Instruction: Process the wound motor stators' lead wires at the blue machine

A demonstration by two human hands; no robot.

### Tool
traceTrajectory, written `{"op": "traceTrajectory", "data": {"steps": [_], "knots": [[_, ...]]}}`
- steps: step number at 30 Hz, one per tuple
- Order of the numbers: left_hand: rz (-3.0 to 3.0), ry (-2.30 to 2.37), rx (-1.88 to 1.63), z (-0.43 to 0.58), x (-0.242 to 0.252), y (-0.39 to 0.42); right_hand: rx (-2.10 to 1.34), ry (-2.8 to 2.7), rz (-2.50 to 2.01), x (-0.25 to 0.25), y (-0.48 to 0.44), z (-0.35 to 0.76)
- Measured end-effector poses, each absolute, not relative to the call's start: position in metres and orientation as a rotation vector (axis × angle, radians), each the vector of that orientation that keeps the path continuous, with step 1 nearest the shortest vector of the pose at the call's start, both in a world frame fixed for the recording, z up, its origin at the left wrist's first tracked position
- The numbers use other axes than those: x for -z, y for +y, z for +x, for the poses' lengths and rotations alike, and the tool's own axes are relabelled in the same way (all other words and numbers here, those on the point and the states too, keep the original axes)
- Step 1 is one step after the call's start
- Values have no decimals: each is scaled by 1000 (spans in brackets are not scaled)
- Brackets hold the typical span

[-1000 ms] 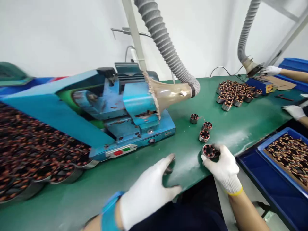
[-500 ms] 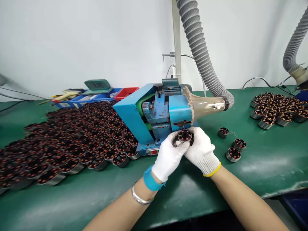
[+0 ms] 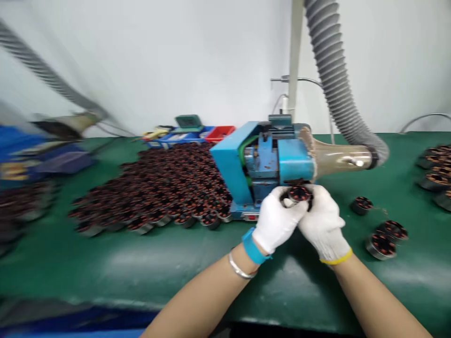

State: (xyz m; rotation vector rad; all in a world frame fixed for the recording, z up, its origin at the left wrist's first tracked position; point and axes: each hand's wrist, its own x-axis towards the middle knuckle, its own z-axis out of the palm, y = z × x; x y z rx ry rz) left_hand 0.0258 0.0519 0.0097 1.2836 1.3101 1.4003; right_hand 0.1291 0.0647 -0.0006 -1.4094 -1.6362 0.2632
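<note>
Between my two white-gloved hands is a round motor stator (image 3: 299, 193) with dark copper windings in a metal ring. My left hand (image 3: 280, 218) is closed on its left side, the thumb along the near edge. From the right, my right hand (image 3: 322, 220) wraps round the same stator. Both hold it against the front of a blue bench machine (image 3: 296, 162), just under its slot. The wire ends at the slot are too blurred to make out. A clear funnel hood (image 3: 338, 157) joins the machine's right side.
Many stators (image 3: 165, 188) crowd the green bench (image 3: 141, 267) left of the machine. Three loose stators (image 3: 382, 246) stand to the right, with another group (image 3: 439, 176) farther right. Behind are blue bins, a red bin (image 3: 220, 133) and a grey hose (image 3: 334, 61).
The camera has turned left, so everything sits farther right in view and a second hose shows at left. Both hands still hold the stator at the machine's front.
</note>
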Motion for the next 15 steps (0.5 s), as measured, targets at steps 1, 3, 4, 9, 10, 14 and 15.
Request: {"op": "traceTrajectory", "data": {"steps": [1, 3, 4, 9, 10, 14, 15], "knots": [[1260, 1314, -1391, 28, -11, 53, -271, -1634, -1459, -1, 66, 130], [1214, 1304, -1387, 30, -11, 54, -275, -1655, -1541, -1, 67, 131], [1208, 1304, -1389, 30, -10, 53, -266, -1659, -1557, 0, 67, 133], [1419, 1176, -1359, 16, 2, 29, -251, -1777, -1211, 16, 51, 141], [1464, 1091, -1322, 10, 5, 25, -278, -1819, -1117, 17, 47, 142], [1412, 902, -1232, -11, 10, 26, -577, -1888, -1070, 12, 43, 145], [1385, 929, -1233, -12, 10, 29, -703, -1893, -1063, 9, 45, 147]]}}
